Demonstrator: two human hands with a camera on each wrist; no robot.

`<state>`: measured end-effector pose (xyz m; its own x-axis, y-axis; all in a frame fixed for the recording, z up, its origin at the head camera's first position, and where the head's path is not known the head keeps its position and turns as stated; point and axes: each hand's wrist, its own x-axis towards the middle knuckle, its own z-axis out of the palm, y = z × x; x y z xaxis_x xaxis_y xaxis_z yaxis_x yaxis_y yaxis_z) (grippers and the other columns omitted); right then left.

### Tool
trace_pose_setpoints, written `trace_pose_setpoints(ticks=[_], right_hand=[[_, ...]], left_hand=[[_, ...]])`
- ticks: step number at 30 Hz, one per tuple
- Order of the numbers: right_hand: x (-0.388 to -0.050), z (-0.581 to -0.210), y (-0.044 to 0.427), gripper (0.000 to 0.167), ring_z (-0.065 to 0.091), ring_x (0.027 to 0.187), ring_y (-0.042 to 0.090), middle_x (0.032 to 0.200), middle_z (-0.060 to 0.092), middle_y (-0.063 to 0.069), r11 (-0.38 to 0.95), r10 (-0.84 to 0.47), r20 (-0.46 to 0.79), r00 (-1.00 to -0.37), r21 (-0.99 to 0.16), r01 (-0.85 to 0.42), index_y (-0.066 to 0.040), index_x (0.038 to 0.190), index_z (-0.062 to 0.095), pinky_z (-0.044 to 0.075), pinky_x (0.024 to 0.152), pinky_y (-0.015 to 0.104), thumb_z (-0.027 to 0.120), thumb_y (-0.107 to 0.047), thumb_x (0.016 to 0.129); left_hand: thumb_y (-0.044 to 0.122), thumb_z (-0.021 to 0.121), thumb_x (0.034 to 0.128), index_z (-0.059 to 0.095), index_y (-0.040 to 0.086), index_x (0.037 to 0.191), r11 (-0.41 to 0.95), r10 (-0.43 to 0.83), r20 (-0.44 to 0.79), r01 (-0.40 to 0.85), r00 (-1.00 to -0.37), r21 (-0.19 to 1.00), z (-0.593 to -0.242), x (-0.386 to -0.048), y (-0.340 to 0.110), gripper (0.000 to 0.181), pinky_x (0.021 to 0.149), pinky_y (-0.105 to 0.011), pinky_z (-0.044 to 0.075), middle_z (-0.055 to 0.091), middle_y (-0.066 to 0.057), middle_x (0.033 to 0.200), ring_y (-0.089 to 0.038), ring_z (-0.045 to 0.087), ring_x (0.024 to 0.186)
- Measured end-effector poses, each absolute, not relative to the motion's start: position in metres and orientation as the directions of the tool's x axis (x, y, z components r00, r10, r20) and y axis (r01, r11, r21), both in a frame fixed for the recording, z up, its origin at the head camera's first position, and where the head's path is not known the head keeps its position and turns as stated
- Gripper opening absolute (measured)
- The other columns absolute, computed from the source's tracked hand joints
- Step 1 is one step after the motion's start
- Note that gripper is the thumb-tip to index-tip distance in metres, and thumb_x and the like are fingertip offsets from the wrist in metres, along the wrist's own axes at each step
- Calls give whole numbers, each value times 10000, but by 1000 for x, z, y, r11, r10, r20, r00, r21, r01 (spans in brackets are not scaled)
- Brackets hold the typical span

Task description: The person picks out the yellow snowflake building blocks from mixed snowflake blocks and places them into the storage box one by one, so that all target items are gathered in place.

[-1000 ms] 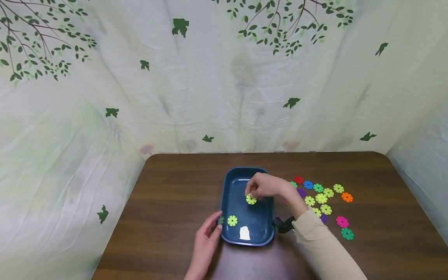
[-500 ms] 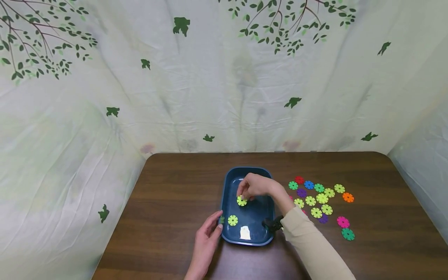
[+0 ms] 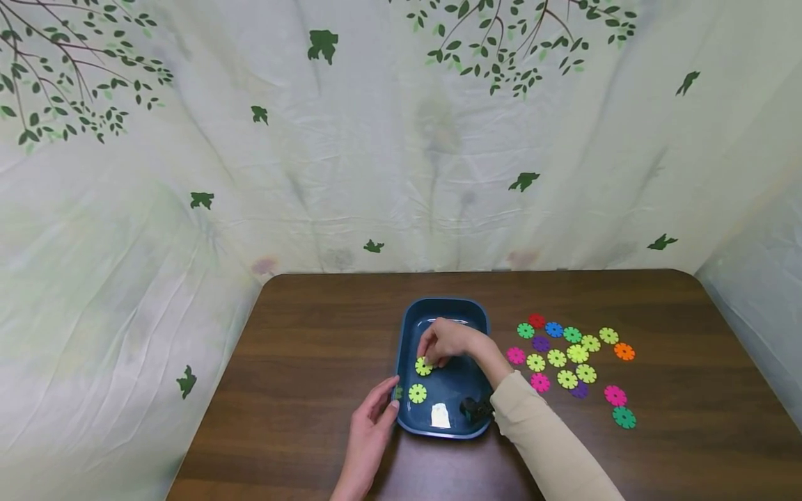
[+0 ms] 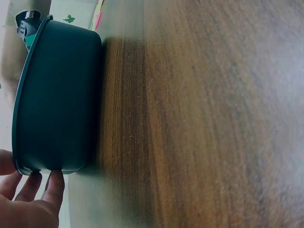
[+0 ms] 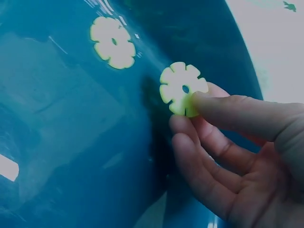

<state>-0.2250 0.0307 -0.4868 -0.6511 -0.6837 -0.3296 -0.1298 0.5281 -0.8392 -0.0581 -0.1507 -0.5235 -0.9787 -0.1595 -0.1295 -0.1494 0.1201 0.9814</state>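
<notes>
A dark blue tray [image 3: 438,428] stands on the table. My left hand [image 3: 368,435] touches its left side; in the left wrist view the fingertips [image 4: 56,178] meet the outer wall by the rim. Over the tray, my right hand [image 3: 452,339] pinches a yellow notched plastic disc [image 5: 179,90] between thumb and fingers, low over the tray floor. A second yellow disc [image 3: 417,394] lies flat in the tray. The green patch [image 3: 397,394] beside it, by the left wall, looks like a reflection.
Several loose discs lie right of the tray, among them yellow discs [image 3: 577,353], a red disc [image 3: 536,321], an orange disc [image 3: 624,351] and a teal disc [image 3: 624,417]. A printed curtain [image 3: 388,139] hangs behind the table [image 3: 313,334].
My right hand has carried the yellow disc leftward and slightly nearer, toward the disc in the tray. More loose discs show right of the tray. My left hand has stayed put.
</notes>
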Motion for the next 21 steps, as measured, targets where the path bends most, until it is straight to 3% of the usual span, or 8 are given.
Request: trace_pose_setpoints(ticks=[5, 10, 17, 21], right_hand=[[-220, -491, 26, 82, 656, 691, 245, 796, 671, 59, 529, -676, -319, -664, -837, -137, -30, 905, 732, 586, 663, 338, 681, 28, 879], [-215, -491, 20, 82, 666, 683, 264, 780, 680, 76, 548, -663, -311, -681, -821, -159, -23, 892, 730, 585, 650, 343, 684, 40, 868], [-215, -495, 17, 112, 650, 644, 214, 771, 678, 52, 571, -647, -326, -689, -806, -156, -45, 867, 738, 573, 615, 313, 691, 55, 848], [-215, -496, 18, 112, 646, 646, 198, 792, 680, 50, 568, -645, -332, -688, -810, -142, -40, 880, 741, 573, 617, 304, 695, 56, 847]], left_hand=[[21, 586, 951, 628, 116, 1314, 109, -154, -133, -151, -979, 983, -523, -58, -151, 377, 1059, -427, 406, 552, -63, 1387, -274, 496, 1292], [-6, 588, 939, 623, 89, 1315, 90, -144, -115, -129, -983, 988, -524, -58, -151, 390, 1039, -340, 412, 562, -62, 1376, -267, 500, 1289], [0, 589, 939, 632, 109, 1308, 93, -143, -121, -135, -982, 986, -525, -57, -151, 388, 1036, -350, 420, 565, -63, 1371, -285, 504, 1282], [-2, 591, 938, 639, 121, 1302, 89, -140, -109, -122, -984, 989, -525, -57, -151, 387, 1012, -297, 424, 567, -71, 1367, -298, 504, 1280]])
